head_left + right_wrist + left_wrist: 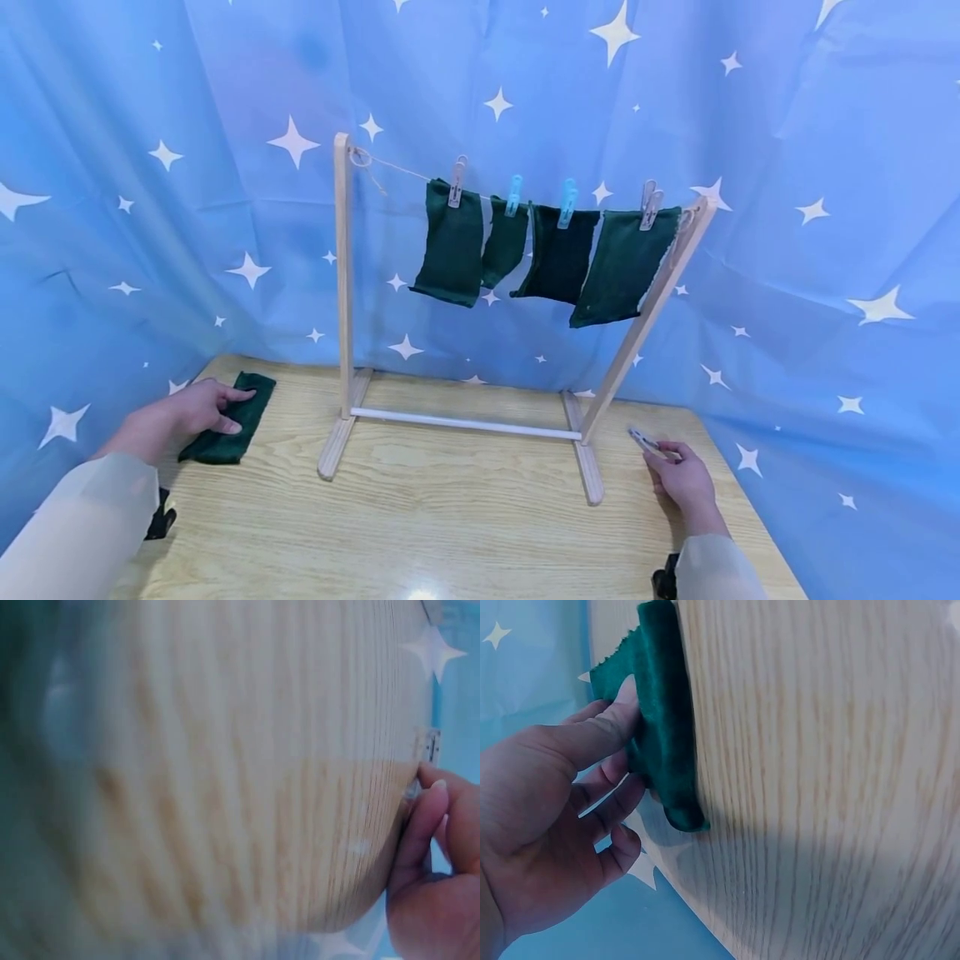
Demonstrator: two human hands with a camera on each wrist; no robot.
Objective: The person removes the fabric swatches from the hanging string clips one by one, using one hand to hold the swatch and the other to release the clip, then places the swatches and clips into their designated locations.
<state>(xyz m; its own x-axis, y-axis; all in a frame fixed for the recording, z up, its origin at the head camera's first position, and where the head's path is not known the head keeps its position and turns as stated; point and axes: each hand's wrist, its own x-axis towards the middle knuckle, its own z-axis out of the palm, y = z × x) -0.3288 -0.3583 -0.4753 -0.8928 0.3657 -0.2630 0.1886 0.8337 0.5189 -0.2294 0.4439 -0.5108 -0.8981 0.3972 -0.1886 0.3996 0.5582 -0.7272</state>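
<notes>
Dark green, velvety rectangular cloth (249,415) lies at left edge of light wood-grain table (450,517); left hand (197,408) pinching it, thumb above, fingers below, overhang likely easing grip. Right hand (684,482) pinches pale plastic clothespin (642,439) near right edge, presumably leaving far end free.

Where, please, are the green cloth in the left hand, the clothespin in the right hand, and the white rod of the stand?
Green cloth (664,712): left wrist view, on its uncovered middle.
Clothespin (640,438): head view, on its protruding end.
White rod (465,423): head view, midway along it.
</notes>
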